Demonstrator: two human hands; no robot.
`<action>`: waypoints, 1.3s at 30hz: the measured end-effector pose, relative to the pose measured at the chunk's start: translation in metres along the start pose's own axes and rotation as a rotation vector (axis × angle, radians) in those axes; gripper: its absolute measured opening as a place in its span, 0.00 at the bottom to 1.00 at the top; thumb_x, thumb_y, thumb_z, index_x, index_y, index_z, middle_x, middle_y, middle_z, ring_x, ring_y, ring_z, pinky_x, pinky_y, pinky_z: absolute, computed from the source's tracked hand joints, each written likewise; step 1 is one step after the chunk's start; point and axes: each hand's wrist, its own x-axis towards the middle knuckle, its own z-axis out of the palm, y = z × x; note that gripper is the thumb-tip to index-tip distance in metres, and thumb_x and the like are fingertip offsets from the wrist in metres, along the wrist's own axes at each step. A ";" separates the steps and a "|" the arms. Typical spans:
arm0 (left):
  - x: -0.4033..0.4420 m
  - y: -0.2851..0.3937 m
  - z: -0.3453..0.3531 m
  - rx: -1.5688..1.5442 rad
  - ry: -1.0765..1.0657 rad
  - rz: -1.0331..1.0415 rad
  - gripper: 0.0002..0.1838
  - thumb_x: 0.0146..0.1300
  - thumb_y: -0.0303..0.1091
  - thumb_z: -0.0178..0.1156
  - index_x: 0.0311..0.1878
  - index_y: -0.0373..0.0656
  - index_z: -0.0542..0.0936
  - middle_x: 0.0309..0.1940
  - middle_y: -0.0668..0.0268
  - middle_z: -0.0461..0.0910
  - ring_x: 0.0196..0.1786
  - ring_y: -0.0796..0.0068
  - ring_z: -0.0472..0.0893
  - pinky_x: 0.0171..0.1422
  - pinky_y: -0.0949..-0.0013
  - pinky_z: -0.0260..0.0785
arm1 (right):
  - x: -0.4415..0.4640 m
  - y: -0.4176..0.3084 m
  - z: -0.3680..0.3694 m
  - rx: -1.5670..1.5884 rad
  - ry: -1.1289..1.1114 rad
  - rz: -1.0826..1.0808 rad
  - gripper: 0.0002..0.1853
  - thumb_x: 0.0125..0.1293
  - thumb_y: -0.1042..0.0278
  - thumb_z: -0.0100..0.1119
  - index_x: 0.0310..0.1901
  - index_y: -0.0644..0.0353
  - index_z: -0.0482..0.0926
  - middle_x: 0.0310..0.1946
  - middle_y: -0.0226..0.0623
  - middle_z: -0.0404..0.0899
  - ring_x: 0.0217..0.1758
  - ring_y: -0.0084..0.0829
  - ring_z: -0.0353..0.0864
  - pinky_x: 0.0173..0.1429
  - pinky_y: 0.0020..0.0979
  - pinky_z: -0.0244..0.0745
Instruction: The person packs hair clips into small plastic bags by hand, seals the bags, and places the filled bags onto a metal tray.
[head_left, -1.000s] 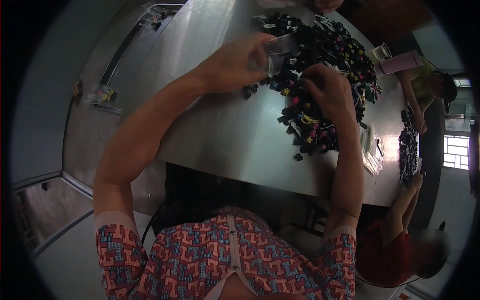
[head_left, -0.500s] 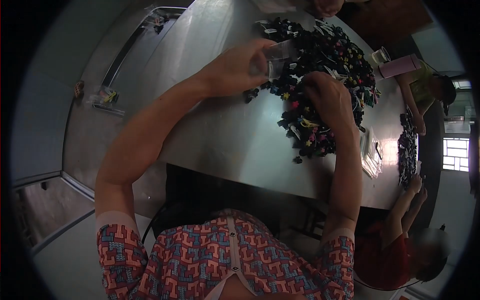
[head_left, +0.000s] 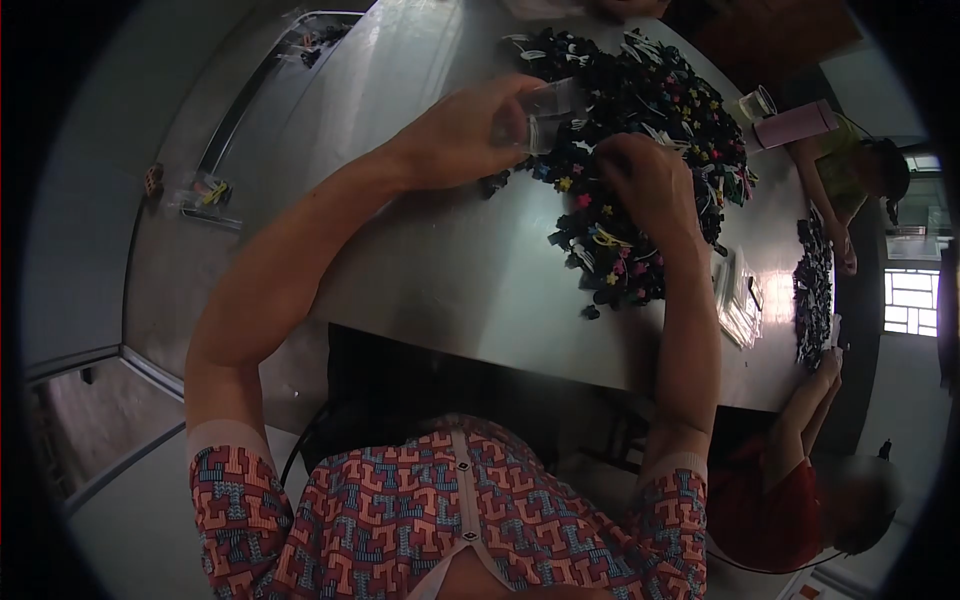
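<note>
My left hand (head_left: 475,130) is closed around a clear plastic bag (head_left: 550,105) at the left edge of a pile of small dark pieces (head_left: 650,85). Among the dark pieces lie pink, yellow and white ones. My right hand (head_left: 648,180) is over the near part of the pile, fingers bent down and pressed together. Whatever is between those fingertips is too small and dark to make out. The bag's open side faces the pile.
The metal table (head_left: 430,270) carries a stack of clear bags (head_left: 738,300) at right, a pink cup (head_left: 795,125) and a glass (head_left: 757,104). Two people sit at right by another dark pile (head_left: 814,290). A tray (head_left: 225,125) with bagged pieces is at left.
My right hand has shifted slightly while staying over the pile. My left hand keeps hold of the bag in nearly the same place. At right, a co-worker's hands have moved a little.
</note>
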 end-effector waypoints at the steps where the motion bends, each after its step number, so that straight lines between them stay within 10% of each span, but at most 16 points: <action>1: 0.000 0.002 -0.001 0.012 -0.040 -0.032 0.39 0.60 0.24 0.65 0.74 0.38 0.61 0.40 0.68 0.77 0.53 0.72 0.79 0.58 0.65 0.73 | 0.000 0.000 0.000 0.010 0.005 0.007 0.08 0.60 0.71 0.64 0.42 0.56 0.84 0.38 0.38 0.85 0.40 0.44 0.84 0.45 0.39 0.79; 17: -0.001 0.005 0.007 -0.004 0.061 0.049 0.34 0.55 0.27 0.66 0.67 0.38 0.68 0.36 0.62 0.80 0.44 0.62 0.82 0.54 0.60 0.73 | -0.002 -0.050 -0.032 0.935 0.132 0.188 0.05 0.65 0.75 0.65 0.41 0.63 0.86 0.34 0.28 0.86 0.36 0.14 0.81 0.39 0.20 0.75; 26: -0.003 0.007 0.025 0.195 0.188 0.221 0.34 0.52 0.24 0.66 0.65 0.39 0.69 0.36 0.59 0.79 0.42 0.54 0.80 0.49 0.56 0.72 | -0.004 -0.078 -0.004 0.431 0.365 0.041 0.05 0.64 0.77 0.66 0.41 0.62 0.85 0.34 0.29 0.85 0.31 0.14 0.79 0.36 0.19 0.74; 39: -0.003 0.009 0.013 0.057 0.163 0.050 0.36 0.56 0.26 0.66 0.70 0.40 0.66 0.40 0.61 0.80 0.46 0.63 0.82 0.57 0.60 0.74 | 0.000 -0.048 -0.015 0.632 0.338 0.229 0.10 0.65 0.76 0.66 0.48 0.60 0.86 0.34 0.28 0.87 0.37 0.14 0.80 0.42 0.18 0.74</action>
